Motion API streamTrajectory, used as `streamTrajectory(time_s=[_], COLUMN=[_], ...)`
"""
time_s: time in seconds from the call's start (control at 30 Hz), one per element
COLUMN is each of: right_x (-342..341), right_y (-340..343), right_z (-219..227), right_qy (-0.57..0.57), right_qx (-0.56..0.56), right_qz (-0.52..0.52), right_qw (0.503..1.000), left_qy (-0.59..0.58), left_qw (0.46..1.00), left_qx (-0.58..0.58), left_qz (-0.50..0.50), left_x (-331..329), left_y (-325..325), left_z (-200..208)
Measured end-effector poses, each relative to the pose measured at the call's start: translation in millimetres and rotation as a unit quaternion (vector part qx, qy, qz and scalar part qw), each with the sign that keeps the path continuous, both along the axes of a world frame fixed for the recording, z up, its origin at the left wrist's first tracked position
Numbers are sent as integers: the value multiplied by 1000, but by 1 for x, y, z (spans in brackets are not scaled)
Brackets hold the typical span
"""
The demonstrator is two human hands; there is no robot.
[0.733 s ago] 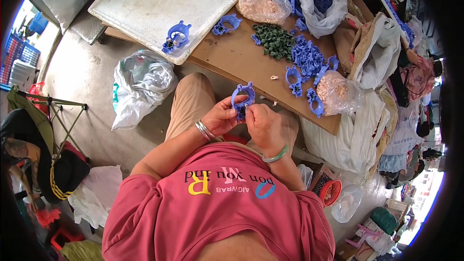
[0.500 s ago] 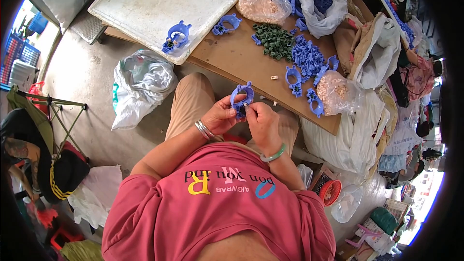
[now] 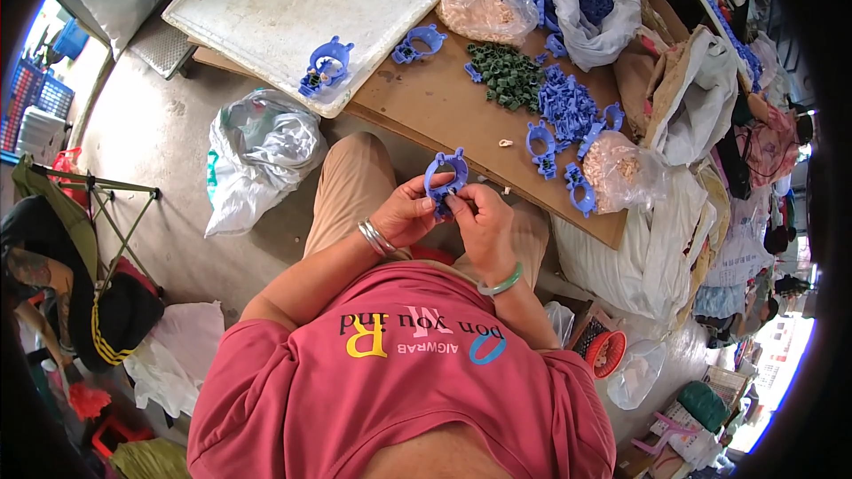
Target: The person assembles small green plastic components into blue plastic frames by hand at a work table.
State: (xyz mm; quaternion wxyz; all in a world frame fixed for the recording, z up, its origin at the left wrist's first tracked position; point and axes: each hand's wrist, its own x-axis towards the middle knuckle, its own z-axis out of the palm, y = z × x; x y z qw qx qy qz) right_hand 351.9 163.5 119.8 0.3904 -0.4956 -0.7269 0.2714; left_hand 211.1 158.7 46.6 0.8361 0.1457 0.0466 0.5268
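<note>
1. The blue plastic ring piece sits over the person's lap, just off the near edge of the tabletop.
2. The left hand has its grip closed on the piece's lower left side; the right hand pinches at its lower rim, fingertips close beside the left thumb.
3. To do this well, I judge the left hand should hold the ring steady while the right presses squarely, not at a slant.
4. Beyond that edge lie loose blue parts, a heap of dark green pieces and a white foam board.
</note>
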Motion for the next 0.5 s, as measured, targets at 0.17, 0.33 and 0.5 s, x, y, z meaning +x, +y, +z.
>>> streamTrajectory(time_s=[0.17,0.33,0.5], right_x=[3,4,8], right_y=[7,8,7], right_z=[5,-2,-16], right_qy=[210,279,171], right_qx=[-166,-222,-174], right_qz=[-53,-10,-51], right_qw=[962,934,968], left_qy=[-12,1,28], left_qw=[1000,1000,998], left_qx=[-14,-12,-40], left_qz=[-17,-26,-25], left_x=[-5,-2,2], left_y=[2,1,-1], left_z=[7,5,13])
